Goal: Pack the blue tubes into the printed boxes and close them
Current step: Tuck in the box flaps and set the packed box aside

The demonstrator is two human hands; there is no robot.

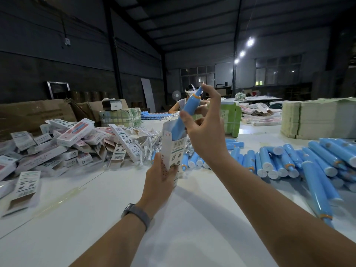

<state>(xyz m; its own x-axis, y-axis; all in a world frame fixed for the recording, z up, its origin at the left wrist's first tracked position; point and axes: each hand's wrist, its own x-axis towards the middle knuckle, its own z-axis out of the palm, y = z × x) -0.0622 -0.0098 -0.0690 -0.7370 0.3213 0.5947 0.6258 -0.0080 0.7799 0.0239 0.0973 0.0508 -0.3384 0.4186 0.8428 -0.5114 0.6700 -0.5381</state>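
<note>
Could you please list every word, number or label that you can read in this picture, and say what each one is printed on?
"QP": red letters, turned sideways, on the open flap of the white printed cardboard box that the left hand holds.
Barcode and small print on that box: too small to read.
Barcodes and print on the heap of white and pink printed boxes: blurred, unreadable.
Print on the brown cardboard carton: too faint to read.
Blue plastic tube in the right hand: no text visible.

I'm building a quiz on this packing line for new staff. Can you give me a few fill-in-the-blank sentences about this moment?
1. The right hand slides a blue tube into a printed ____.
2. The left hand grips the box at its ____ end.
3. The wristband is on the ____ wrist.
4. The loose tubes lie to the person's ____.

Missing words: box; lower; left; right
</note>
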